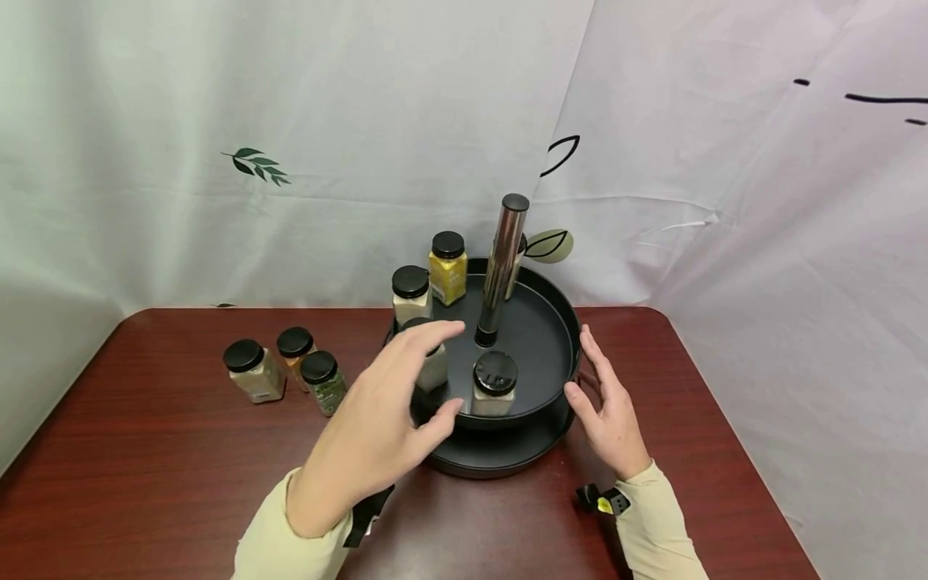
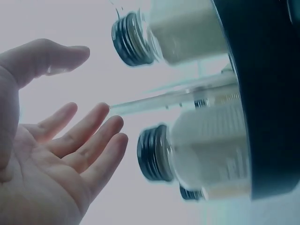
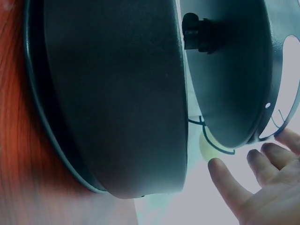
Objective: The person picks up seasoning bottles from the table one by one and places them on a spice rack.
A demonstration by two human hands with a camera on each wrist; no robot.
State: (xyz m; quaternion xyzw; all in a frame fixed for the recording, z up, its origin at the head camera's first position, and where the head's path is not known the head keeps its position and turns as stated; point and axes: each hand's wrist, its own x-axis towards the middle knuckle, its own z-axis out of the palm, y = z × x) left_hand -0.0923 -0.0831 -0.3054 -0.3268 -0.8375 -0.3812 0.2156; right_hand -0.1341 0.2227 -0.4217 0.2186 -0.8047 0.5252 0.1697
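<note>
A black two-tier round tray (image 1: pixel 540 354) with a shiny upright post (image 1: pixel 500 266) stands on the table. My left hand (image 1: pixel 377 411) hovers over its front left side, thumb and fingers spread with nothing between them. Beneath and beyond that hand is a spice jar (image 1: pixel 432 369), partly hidden. A black-lidded jar (image 1: pixel 495 383) sits at the front of the upper tier, just right of the left thumb. In the left wrist view, a jar's black lid (image 2: pixel 154 152) lies apart from the fingertips. My right hand (image 1: pixel 612 419) is at the upper tier's right rim, fingers extended, a fingertip seemingly touching it.
On the upper tier also stand a yellow jar (image 1: pixel 449 270), a pale jar (image 1: pixel 412 294) and one mostly behind the post. Left of the tray, on the red-brown table (image 1: pixel 145 483), are a beige jar (image 1: pixel 255 372), an orange-brown jar (image 1: pixel 296 354) and a green-herb jar (image 1: pixel 324 381). A pale curtain (image 1: pixel 362 121) hangs behind.
</note>
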